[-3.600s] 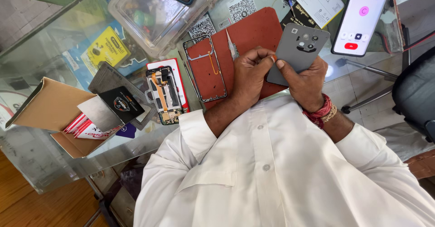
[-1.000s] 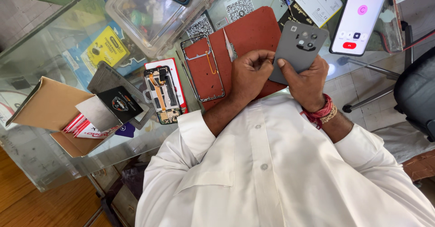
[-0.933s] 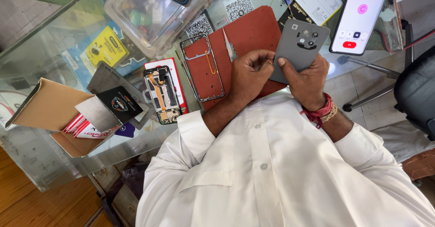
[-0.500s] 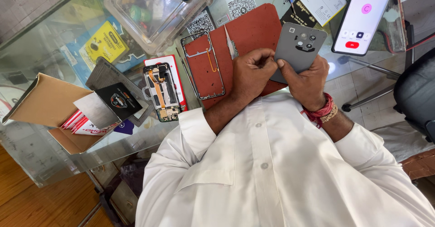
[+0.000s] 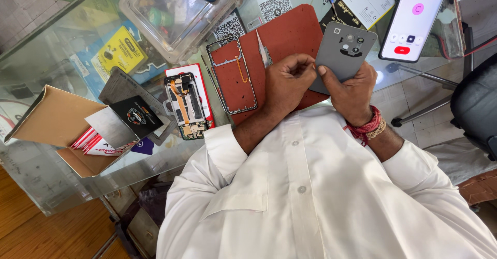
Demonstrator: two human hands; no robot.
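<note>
Gripping the grey phone back cover (image 5: 344, 52) from below, the right hand (image 5: 352, 91) holds it tilted above the red work mat (image 5: 295, 31). The left hand (image 5: 287, 80) is curled at the cover's left edge, fingers pinched on it. Left of the hands lie a phone frame (image 5: 232, 75) and an opened phone (image 5: 184, 105). A lit phone (image 5: 417, 18) stands to the right.

An open cardboard box (image 5: 49, 119) is being kept at the glass tabletop (image 5: 62, 57) edge; a clear plastic container (image 5: 181, 16) and a lit phone (image 5: 417, 18) are being left farther back.
</note>
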